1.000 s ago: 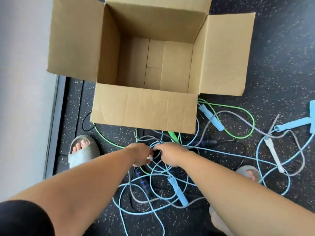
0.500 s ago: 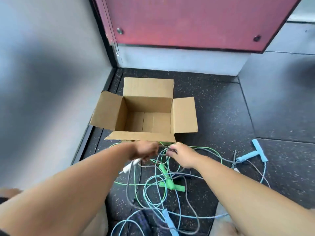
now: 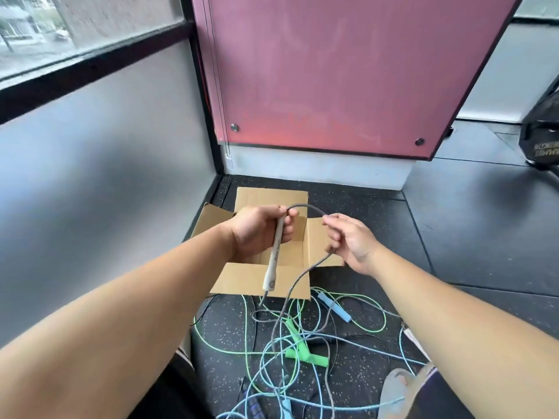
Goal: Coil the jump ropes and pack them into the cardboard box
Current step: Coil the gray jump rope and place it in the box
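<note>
Two forearms are shown uncovered from the lower frame edge to the wrists. The left hand and the right hand are likewise bare. A dark, soft fabric garment is visible beneath the left forearm. A pale stripe is seen at its upper edge, possibly a hem, as this area is blurred. A grey, rounded, moulded slide sandal is worn on the foot at the lower right.

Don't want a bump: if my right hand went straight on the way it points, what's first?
Probably the left hand gripping the white handle, just past the gray rope your right hand holds; depth unclear.
</note>
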